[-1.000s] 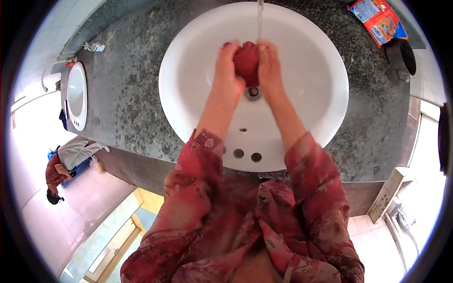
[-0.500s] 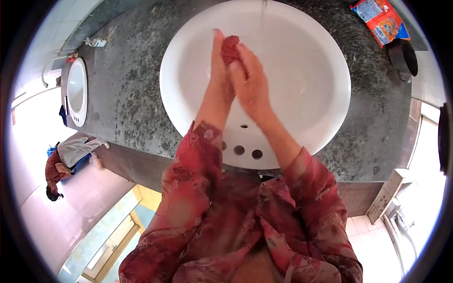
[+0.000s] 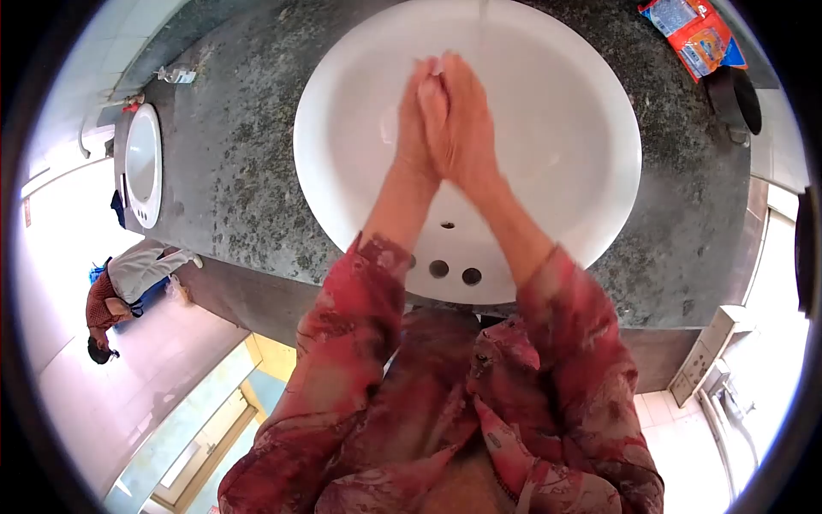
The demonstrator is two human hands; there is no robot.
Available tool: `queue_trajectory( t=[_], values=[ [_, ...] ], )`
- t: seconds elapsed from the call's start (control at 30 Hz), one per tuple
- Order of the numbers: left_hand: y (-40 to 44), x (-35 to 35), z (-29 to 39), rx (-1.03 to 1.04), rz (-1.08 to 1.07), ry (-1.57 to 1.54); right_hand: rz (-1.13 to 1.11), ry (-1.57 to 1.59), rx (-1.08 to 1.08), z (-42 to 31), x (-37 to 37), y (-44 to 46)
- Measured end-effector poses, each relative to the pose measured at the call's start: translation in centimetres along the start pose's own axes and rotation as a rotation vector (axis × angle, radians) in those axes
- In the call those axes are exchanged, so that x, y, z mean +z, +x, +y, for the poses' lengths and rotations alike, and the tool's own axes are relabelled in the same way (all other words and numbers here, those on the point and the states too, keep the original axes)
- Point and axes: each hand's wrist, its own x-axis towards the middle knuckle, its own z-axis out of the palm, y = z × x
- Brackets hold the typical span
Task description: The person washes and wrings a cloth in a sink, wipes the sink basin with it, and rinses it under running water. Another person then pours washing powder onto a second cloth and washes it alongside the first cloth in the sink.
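Observation:
My left hand point(image 3: 413, 128) and my right hand point(image 3: 465, 124) are pressed together, palm against palm, above the white sink basin point(image 3: 556, 154). The fingers are closed and point toward the far side of the basin. A small pinkish bit point(image 3: 437, 67) shows between the fingertips, too blurred to name. Whatever else lies between the palms is hidden. A faint water stream point(image 3: 484, 21) seems to fall at the basin's far edge, apart from my hands.
The basin is set in a mottled grey stone counter point(image 3: 257, 163). An orange-and-blue packet point(image 3: 695, 38) and a dark container point(image 3: 735, 101) sit at the far right. Leftward are a small clear bottle point(image 3: 177, 76), a second sink point(image 3: 144, 167) and a bent-over person point(image 3: 128, 287).
My hands have come together more tightly. The dark red lump that showed between them is now hidden from view.

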Motion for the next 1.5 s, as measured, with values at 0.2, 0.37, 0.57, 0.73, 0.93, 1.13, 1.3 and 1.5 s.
queue_trajectory(
  t=[0.2, 0.37, 0.57, 0.73, 0.93, 1.13, 1.3, 1.5],
  values=[
    [0.4, 0.7, -2.9, 0.011, -0.033, -0.045, -0.264, 0.151, 0.351, 6.9, 0.0, 3.3],
    [1.1, 0.7, 1.3, 0.029, -0.045, 0.097, 0.174, 0.066, -0.002, -0.4, 2.2, 0.1],
    [-0.5, 2.8, -2.1, 0.436, -0.121, 0.612, -0.205, 1.056, 1.192, 4.2, -1.7, 4.5],
    [1.3, 0.8, 0.9, 1.177, -0.466, 1.486, -0.168, 1.352, 1.27, 2.1, -2.6, 1.9],
    [1.2, 1.7, -0.7, 1.178, -0.399, 1.314, -0.184, 1.425, 1.238, 3.9, -1.4, 0.9],
    [0.6, 2.6, -1.6, 1.055, -0.292, 1.219, -0.233, 1.649, 1.114, 5.0, -0.6, -0.3],
    [1.2, 2.5, -1.7, 1.026, -0.196, 1.263, -0.44, 0.668, 0.704, 4.8, -0.1, -0.8],
    [0.0, 3.3, -1.4, 0.735, -0.05, 1.095, -0.228, 1.167, 1.138, 3.3, -1.5, -0.6]
  ],
)
